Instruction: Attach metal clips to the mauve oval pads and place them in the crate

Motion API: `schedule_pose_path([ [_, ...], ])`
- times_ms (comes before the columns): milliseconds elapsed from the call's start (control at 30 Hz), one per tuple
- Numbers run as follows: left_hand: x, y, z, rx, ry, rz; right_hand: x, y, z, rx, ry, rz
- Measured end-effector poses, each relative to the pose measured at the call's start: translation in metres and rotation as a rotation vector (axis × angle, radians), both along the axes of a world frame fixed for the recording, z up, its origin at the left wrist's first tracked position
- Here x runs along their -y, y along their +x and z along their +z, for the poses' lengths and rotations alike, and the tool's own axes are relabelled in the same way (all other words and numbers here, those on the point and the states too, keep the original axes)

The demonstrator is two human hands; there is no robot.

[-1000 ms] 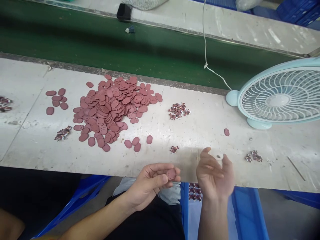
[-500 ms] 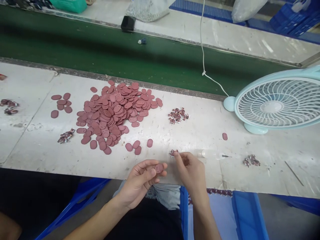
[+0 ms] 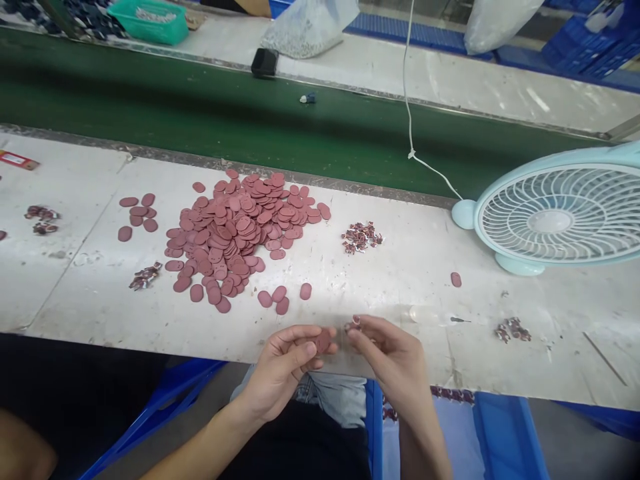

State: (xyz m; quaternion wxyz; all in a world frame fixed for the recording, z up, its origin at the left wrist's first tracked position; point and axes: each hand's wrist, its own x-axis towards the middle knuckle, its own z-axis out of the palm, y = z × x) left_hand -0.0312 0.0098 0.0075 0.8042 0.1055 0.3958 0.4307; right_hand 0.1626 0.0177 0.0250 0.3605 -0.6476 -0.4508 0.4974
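Note:
Between the thumb and fingers of my left hand (image 3: 287, 367) is a reddish oval piece (image 3: 323, 341), held above the table's front edge. Just to its right, my right hand (image 3: 393, 350) pinches a small brown-and-white part (image 3: 353, 325); the two pieces are apart. A large heap of reddish ovals (image 3: 230, 230) lies beyond my left hand, with several loose ovals (image 3: 279, 293) nearer to me. A small pile of brown-and-white parts (image 3: 361, 237) sits to the right of the heap.
A light blue fan (image 3: 550, 220) stands at the right, its white cord crossing the green strip (image 3: 200, 110). Small part clusters lie at the left (image 3: 145, 275) and right (image 3: 513, 329). A blue tray (image 3: 505, 427) is below the table edge. A person's limb shows at lower left.
My right hand has lifted a small brown-and-white part from the table and turned toward the oval in my left hand. The view has shifted slightly, so the table items appear lower and further right.

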Motion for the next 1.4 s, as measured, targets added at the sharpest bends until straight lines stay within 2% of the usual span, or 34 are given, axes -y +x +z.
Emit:
schedule_pose_path([
  [67,0.0,0.001,0.001,-0.01,0.014,-0.003,0.012,0.001,0.008,-0.221,-0.017,0.034],
  [167,0.0,0.005,0.003,-0.053,0.066,-0.02,0.024,0.001,0.017,-0.377,-0.038,0.088],
  [400,0.003,0.01,0.002,-0.13,0.204,-0.042,0.024,-0.014,0.021,-0.325,-0.034,-0.017],
  [600,0.007,0.012,0.001,-0.171,0.169,-0.023,0.019,-0.018,0.028,-0.309,-0.052,-0.005],
  [1133,0.004,0.021,0.005,-0.215,0.129,-0.036,0.022,-0.013,0.016,-0.402,-0.075,-0.02],
  [1300,0.006,0.025,0.003,-0.24,0.128,-0.025,0.023,-0.015,0.012,-0.415,-0.067,-0.076],
  [1400,0.006,0.027,0.001,-0.247,0.167,-0.048,0.026,-0.014,0.004,-0.467,-0.051,-0.117],
])
